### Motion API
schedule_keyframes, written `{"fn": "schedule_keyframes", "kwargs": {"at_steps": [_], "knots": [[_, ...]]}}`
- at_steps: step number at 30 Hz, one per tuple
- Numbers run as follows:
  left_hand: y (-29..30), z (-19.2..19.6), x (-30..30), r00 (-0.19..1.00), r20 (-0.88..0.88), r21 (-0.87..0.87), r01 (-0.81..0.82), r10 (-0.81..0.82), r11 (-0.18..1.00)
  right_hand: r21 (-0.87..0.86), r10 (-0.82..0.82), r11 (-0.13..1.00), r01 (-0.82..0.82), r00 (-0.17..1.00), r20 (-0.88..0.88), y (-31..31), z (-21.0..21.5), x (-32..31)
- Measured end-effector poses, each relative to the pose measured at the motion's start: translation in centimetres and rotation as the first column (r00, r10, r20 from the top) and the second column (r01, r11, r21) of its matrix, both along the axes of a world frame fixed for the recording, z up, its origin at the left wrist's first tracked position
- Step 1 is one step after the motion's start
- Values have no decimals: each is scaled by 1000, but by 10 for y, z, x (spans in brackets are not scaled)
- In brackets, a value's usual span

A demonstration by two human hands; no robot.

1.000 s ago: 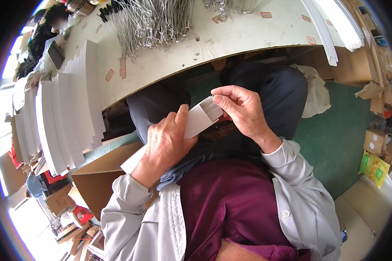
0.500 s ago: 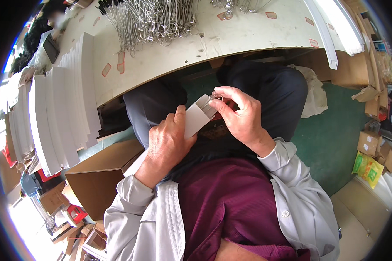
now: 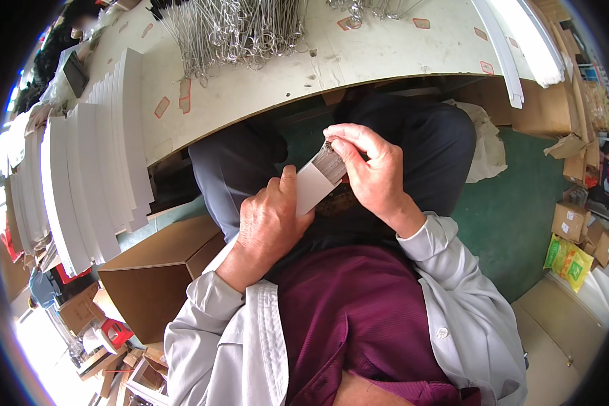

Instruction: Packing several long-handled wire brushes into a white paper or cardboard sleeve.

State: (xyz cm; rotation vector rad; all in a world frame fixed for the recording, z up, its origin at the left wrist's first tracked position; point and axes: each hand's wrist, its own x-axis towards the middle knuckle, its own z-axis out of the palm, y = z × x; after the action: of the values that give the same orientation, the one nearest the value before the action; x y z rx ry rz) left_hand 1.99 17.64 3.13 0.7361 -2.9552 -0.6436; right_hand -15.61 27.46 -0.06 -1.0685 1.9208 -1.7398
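Note:
A narrow white cardboard box [image 3: 314,192] is held tilted above my lap, its open end pointing up and away. My left hand [image 3: 269,220] is closed around its lower part, thumb on the near side. In the open end lies a bundle of thin metal wire rods [image 3: 329,164] with looped ends. My right hand [image 3: 374,169] pinches at those loops with thumb and forefinger. The fingertips partly hide the loops, and the rods' other ends are inside the box.
A large pile of looped wire rods [image 3: 250,30], some black-tipped, lies on the white table [image 3: 250,88]. Stacked white box blanks [image 3: 81,183] stand at left, above an open brown carton [image 3: 152,271]. White strips [image 3: 501,51] overhang the table at right. A white plastic bag [image 3: 484,145] sits beyond my knee.
My left hand and the box have shifted slightly right. My right fingertips have moved slightly up and left at the loops, and more of the rods shows in the open end.

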Motion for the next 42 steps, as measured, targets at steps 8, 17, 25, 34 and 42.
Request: {"fn": "schedule_keyframes", "kwargs": {"at_steps": [8, 17, 25, 34, 42], "knots": [[-1, 0, 3, 1000, -17, -26, 11, -11, 1000, 226, 61, 970, -94, 987, 148, 7, -2, -16], [-1, 0, 3, 1000, -18, -24, 1, -1, 1000, 198, 194, 937, -287, 901, 389, 13, 6, -31], [1, -5, 3, 1000, 8, -42, 22, -21, 999, 312, 307, 897, -312, 949, 67, 9, 13, -27], [1, -1, 1, 999, 37, -77, 16, -13, 997, 287, 239, 943, -169, 943, -230, 2, 15, -23], [1, 2, 1, 998, 67, -75, 27, -21, 997, 356, 113, 929, -104, 994, -5, 4, 23, -21]]}}
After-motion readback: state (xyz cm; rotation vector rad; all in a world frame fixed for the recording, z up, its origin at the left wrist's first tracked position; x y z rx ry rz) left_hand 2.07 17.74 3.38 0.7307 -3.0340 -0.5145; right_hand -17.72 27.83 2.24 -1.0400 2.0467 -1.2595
